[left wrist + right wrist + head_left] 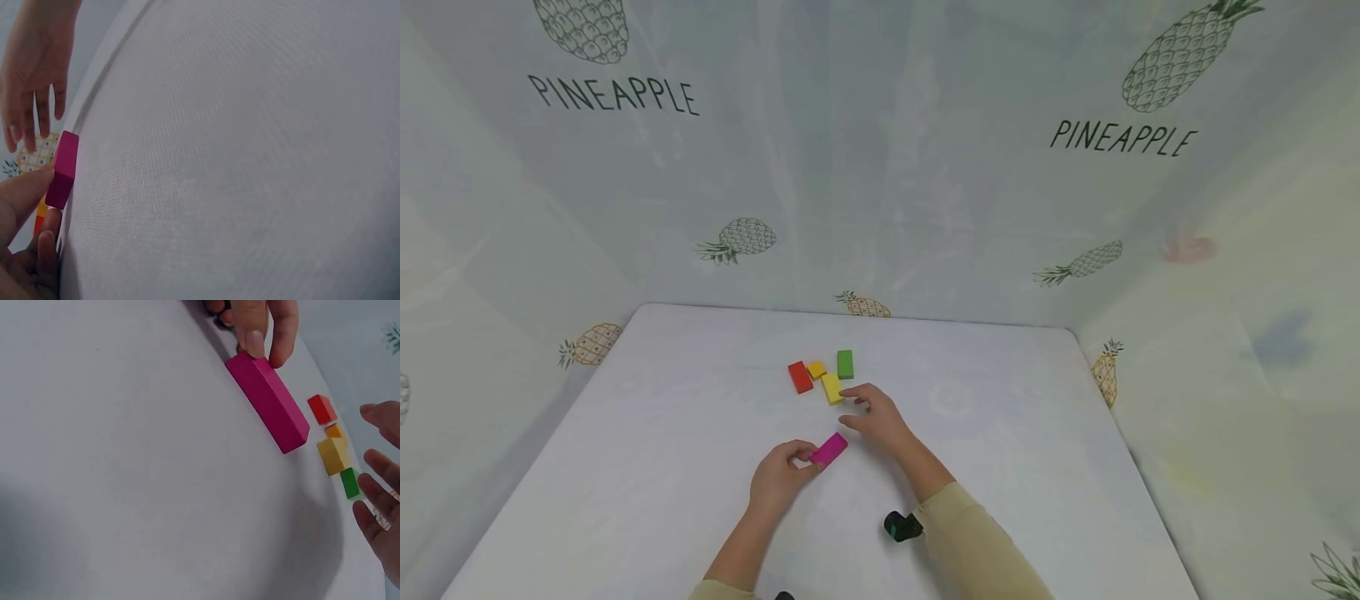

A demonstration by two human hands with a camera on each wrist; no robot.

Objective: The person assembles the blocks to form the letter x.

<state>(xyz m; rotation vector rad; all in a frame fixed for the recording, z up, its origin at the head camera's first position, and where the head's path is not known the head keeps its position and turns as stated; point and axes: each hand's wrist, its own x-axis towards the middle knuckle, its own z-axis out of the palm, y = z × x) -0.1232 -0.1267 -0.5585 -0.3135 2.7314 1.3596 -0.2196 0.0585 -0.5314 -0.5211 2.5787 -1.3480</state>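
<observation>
My left hand (781,477) pinches one end of a magenta block (830,451) between thumb and fingers. In the right wrist view the same magenta block (269,403) is long and rectangular, its far end pointing toward the other blocks. My right hand (878,421) is spread with nothing between thumb and fingers, its fingertips beside a yellow block (832,389); whether they touch is unclear. Around the yellow block lie a small orange-yellow block (817,370), a red block (800,377) and a green block (846,364).
Everything lies on a white table (1037,433) with rounded far corners. Pineapple-printed cloth (880,167) hangs behind and along the sides. A black wrist-worn device (901,527) sits by the right sleeve (973,542).
</observation>
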